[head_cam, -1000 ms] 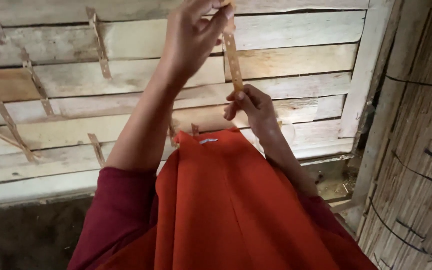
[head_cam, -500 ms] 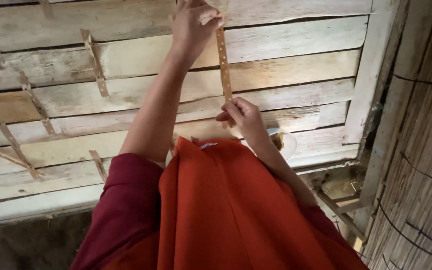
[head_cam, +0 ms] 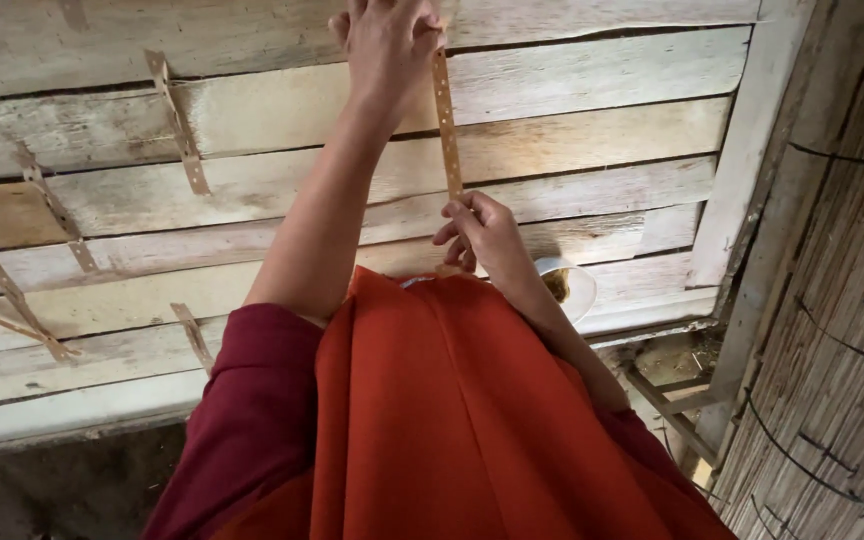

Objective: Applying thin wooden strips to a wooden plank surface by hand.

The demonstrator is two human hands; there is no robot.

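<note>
A white bowl (head_cam: 574,287) with brownish contents sits near the plank floor's (head_cam: 592,140) right edge, partly behind the right hand (head_cam: 482,232). Both hands pinch a perforated strip (head_cam: 446,120): left hand (head_cam: 387,45) at its far end. Similar strips (head_cam: 180,125) lie left.

A tan strip (head_cam: 446,120) dotted with small dark holes crosses pale, weathered grey-cream planks (head_cam: 572,140), with orange-red cloth (head_cam: 452,420) and maroon sleeves (head_cam: 252,400) toward 6 o'clock and straw-brown reed matting (head_cam: 832,330) at 3 o'clock.
</note>
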